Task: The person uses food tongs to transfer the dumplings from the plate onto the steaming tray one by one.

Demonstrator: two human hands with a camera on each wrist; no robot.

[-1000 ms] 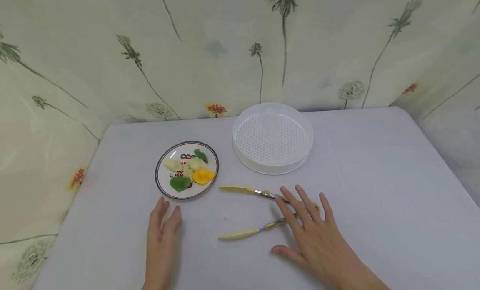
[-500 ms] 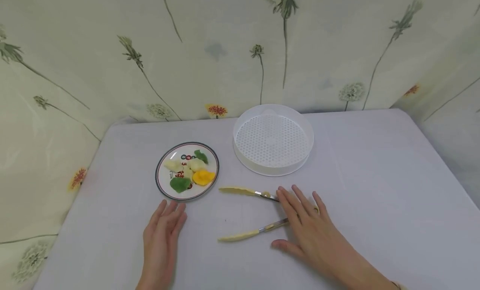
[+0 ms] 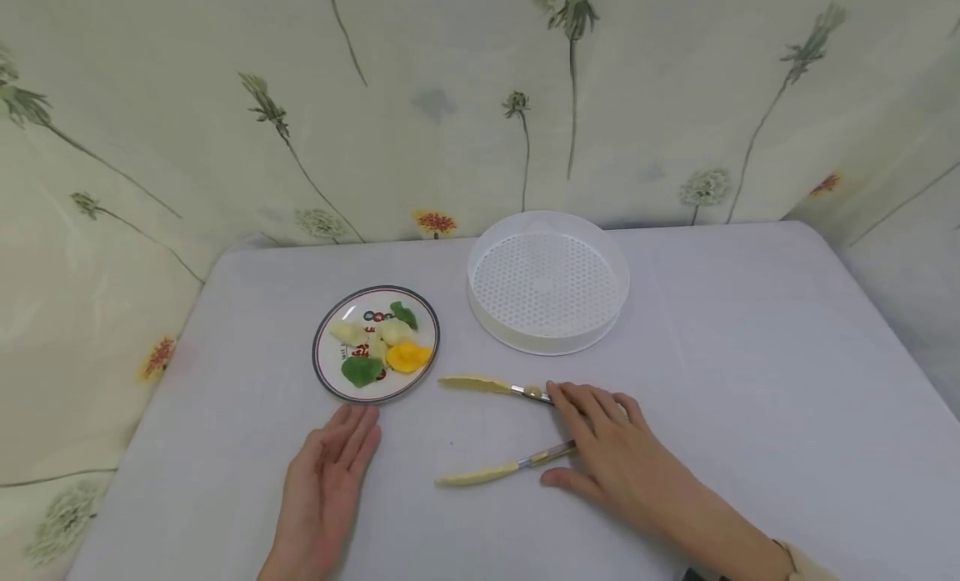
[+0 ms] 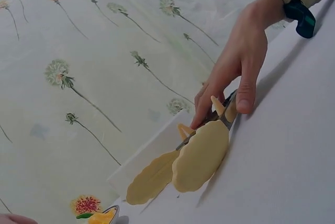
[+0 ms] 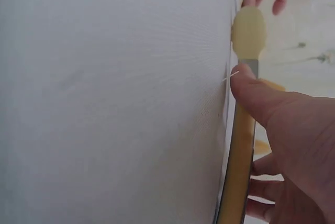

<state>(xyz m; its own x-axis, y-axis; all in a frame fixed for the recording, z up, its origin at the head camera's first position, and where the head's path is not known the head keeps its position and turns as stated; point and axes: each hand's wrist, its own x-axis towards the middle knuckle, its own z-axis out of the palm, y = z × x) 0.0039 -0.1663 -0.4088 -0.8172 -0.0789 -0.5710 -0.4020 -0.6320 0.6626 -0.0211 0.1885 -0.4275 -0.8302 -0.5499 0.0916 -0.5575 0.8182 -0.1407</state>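
My right hand is over a pair of tongs, which lies spread on the cloth with its pale yellow scalloped tips pointing left. In the right wrist view my thumb lies along one side of the tongs and my bent fingers reach around the other. The left wrist view shows both broad tips of the tongs apart. My left hand is palm up, fingers nearly straight and holding nothing, with fingertips just below the plate. On that plate are several cream, green and yellow dumpling-like pieces.
A round white steamer tray with a perforated bottom stands at the back middle of the table. Behind it hangs a flower-patterned cloth. My right wrist wears a dark band.
My right hand has lowered onto the tongs, and its spread fingers have drawn together and bent. The left hand has turned palm up near the plate. The tongs, plate and tray stay put.
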